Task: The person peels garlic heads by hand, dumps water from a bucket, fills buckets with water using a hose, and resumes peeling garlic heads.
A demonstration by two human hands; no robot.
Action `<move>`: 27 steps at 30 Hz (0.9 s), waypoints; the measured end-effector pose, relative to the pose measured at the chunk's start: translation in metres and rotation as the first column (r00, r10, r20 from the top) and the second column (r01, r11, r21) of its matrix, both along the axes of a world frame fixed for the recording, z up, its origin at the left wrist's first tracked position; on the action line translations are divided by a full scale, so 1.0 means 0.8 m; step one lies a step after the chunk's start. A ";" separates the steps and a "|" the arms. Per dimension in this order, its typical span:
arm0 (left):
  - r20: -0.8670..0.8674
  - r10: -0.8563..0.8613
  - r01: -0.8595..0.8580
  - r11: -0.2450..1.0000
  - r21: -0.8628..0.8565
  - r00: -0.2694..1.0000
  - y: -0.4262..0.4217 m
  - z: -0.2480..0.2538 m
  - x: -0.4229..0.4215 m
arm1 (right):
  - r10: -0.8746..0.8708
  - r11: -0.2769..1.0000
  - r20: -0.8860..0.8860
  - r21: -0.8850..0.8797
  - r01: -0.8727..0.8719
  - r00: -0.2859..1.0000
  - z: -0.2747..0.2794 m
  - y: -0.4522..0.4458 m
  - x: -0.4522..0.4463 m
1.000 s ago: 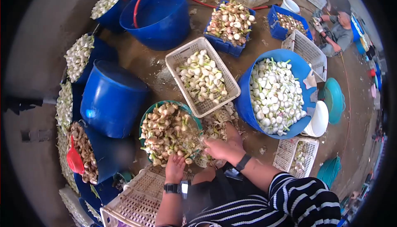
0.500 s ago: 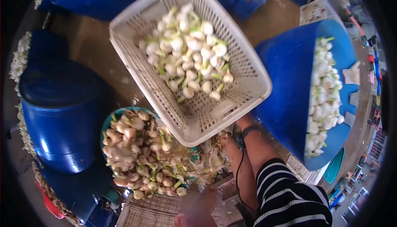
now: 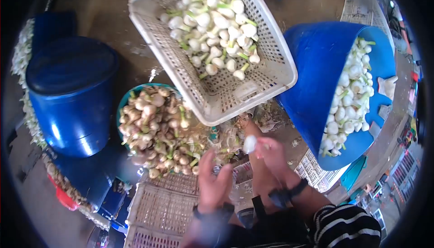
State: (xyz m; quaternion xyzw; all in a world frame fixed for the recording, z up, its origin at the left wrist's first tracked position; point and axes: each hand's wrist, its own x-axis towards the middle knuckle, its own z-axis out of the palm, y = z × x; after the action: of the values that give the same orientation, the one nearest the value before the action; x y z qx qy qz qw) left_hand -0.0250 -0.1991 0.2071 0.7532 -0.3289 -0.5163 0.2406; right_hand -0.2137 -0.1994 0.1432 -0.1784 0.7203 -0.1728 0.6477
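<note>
My right hand (image 3: 272, 154) has its fingers closed around a small white bulb, apparently a garlic bulb (image 3: 250, 144), just below the near corner of the plastic basket. My left hand (image 3: 215, 182) is held up with thumb and fingers apart and nothing in it, close to the unpeeled garlic bulbs (image 3: 153, 126). These brownish bulbs are heaped in a green tub (image 3: 121, 108). Cleaned white bulbs with green stems (image 3: 217, 26) lie in the off-white perforated basket (image 3: 253, 96).
On the right, a tilted blue barrel (image 3: 307, 67) holds many white bulbs. A blue drum (image 3: 68, 108) stands at the left. A slatted crate (image 3: 158, 207) lies in front of me. Loose peelings (image 3: 233, 135) are strewn between tub and basket.
My right hand, formerly partly hidden at the basket's near edge, has come back toward me and now shows the white bulb. My left hand has risen forward. The whole view has shifted.
</note>
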 end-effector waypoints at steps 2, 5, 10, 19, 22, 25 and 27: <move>0.049 -0.042 0.045 0.997 -0.066 0.998 -0.041 0.047 -0.013 | 0.077 0.996 0.045 -0.052 -0.075 0.996 0.101 -0.034 0.022; 0.039 -0.175 0.180 0.953 -0.243 0.984 -0.092 0.122 -0.033 | 0.192 0.912 0.060 -0.380 -0.156 0.980 0.191 -0.077 0.022; -0.020 -0.029 0.021 0.953 -0.301 0.999 -0.151 0.221 -0.041 | 0.262 0.641 -0.106 -0.724 -0.256 0.959 0.284 -0.152 0.003; -0.580 0.608 -0.721 0.691 0.052 0.542 -0.204 0.268 0.009 | 0.109 0.716 0.139 -0.698 0.019 0.984 0.322 -0.210 -0.030; -0.367 0.540 -0.640 0.727 -0.251 0.758 -0.222 0.318 0.028 | 0.486 0.743 -0.064 -0.495 -0.451 0.871 0.313 -0.245 -0.037; -0.256 0.634 -0.672 0.595 -0.442 0.730 -0.235 0.365 0.074 | 0.556 0.447 -0.445 -0.551 -0.705 0.701 0.350 -0.274 -0.025; -0.285 0.704 -0.725 0.464 -0.510 0.651 -0.232 0.391 0.110 | 0.631 0.436 -0.327 -0.599 -0.671 0.703 0.361 -0.291 -0.011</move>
State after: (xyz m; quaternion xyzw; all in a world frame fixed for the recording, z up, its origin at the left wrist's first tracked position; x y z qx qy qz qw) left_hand 0.0630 -0.3847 0.5201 0.6993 -0.1208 -0.2533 0.6575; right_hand -0.2223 -0.4322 0.4318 -0.6698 0.4959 -0.1562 0.5302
